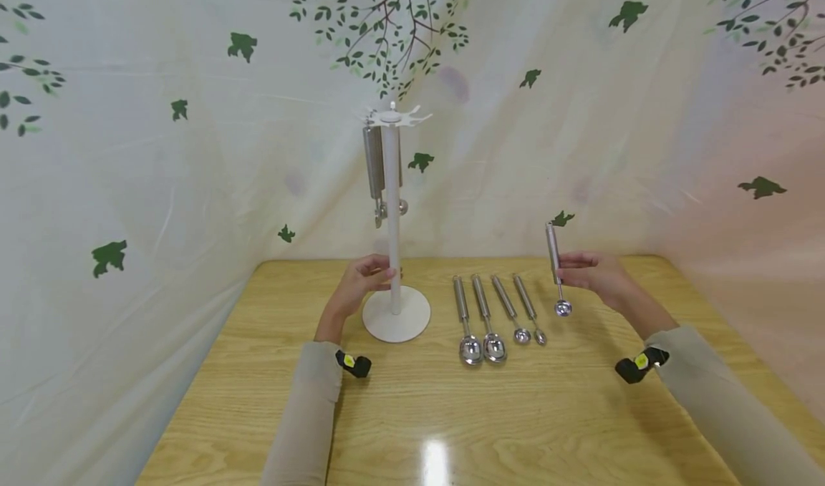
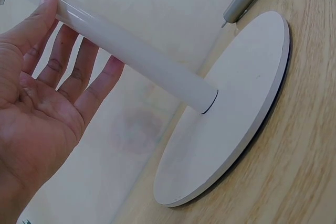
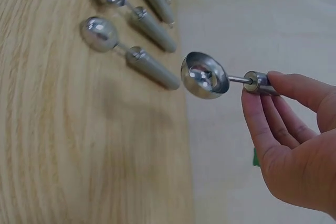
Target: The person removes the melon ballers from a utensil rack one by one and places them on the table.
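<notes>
A white stand (image 1: 392,214) with a round base (image 2: 236,77) is upright on the table. My left hand (image 1: 359,283) grips its pole low down, thumb on one side and fingers behind. My right hand (image 1: 598,277) pinches the steel handle of a melon baller (image 3: 203,76) between thumb and fingertips. It hangs bowl-down above the table, and the hollow of its round bowl shows in the right wrist view. Several steel scoops lie in a row between the hands: two larger scoops (image 1: 471,350) and smaller ones (image 1: 522,336), handles toward the back.
Steel utensils (image 1: 374,164) hang from the left and back of the stand's hooked top (image 1: 392,118), partly hidden by the pole. The wooden table (image 1: 399,407) ends at a pale cloth backdrop (image 1: 309,149) with printed leaves.
</notes>
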### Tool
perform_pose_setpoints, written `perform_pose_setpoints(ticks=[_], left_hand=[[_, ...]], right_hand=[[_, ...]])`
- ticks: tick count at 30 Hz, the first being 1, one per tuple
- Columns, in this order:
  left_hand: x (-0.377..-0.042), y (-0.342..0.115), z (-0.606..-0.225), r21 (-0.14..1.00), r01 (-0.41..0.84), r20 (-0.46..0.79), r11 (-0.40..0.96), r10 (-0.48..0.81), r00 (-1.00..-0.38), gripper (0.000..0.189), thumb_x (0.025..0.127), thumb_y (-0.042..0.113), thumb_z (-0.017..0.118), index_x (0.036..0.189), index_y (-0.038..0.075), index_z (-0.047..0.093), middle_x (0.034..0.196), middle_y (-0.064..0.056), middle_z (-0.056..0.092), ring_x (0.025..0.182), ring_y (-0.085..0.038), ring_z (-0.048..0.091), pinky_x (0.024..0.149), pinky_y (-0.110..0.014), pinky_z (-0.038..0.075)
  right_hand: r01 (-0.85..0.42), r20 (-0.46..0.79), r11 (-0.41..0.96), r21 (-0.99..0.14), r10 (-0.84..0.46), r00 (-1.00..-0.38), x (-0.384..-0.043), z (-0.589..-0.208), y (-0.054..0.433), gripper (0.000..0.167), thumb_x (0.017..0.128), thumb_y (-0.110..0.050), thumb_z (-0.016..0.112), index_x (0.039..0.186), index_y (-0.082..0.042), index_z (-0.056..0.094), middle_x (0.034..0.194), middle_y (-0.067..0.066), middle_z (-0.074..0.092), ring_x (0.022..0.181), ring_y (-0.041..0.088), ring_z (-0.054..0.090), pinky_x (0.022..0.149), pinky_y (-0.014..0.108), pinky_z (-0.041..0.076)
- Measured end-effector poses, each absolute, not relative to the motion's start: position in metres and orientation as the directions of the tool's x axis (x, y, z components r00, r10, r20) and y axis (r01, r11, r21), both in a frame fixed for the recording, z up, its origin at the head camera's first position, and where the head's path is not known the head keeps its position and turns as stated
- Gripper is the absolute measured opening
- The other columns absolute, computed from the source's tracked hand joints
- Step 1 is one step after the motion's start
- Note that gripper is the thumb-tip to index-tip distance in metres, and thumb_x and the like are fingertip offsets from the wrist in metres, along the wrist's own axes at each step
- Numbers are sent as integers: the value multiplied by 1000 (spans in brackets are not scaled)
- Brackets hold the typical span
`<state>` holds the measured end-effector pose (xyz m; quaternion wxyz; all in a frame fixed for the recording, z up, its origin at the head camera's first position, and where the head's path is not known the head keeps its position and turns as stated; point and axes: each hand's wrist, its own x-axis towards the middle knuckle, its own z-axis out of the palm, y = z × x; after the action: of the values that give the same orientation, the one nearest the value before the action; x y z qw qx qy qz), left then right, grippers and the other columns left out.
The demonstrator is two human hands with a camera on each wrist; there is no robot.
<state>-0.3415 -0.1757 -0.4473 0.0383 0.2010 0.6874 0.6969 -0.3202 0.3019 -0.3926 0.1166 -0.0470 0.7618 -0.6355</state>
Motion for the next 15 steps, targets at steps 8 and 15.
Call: perform_pose_setpoints(ticks=[8, 15], left_hand=[[-341, -176, -447, 972, 231, 233, -46, 329, -915, 16, 98, 2, 63, 107, 12, 71, 98, 7, 74, 97, -13, 71, 90, -42, 63], [-342, -176, -448, 974, 222, 227, -53, 333, -915, 15, 98, 3, 63, 108, 12, 71, 98, 7, 74, 97, -13, 71, 89, -40, 63]], right_hand=[[96, -138, 183, -978, -231, -963, -324, -408, 305, 56, 96, -1, 67, 141, 18, 40, 99, -5, 74, 93, 9, 74, 90, 27, 61], [105, -157, 212, -972, -245, -957, -327, -421, 311, 50, 97, -4, 67, 139, 14, 46, 99, -7, 74, 93, 9, 74, 91, 30, 61]])
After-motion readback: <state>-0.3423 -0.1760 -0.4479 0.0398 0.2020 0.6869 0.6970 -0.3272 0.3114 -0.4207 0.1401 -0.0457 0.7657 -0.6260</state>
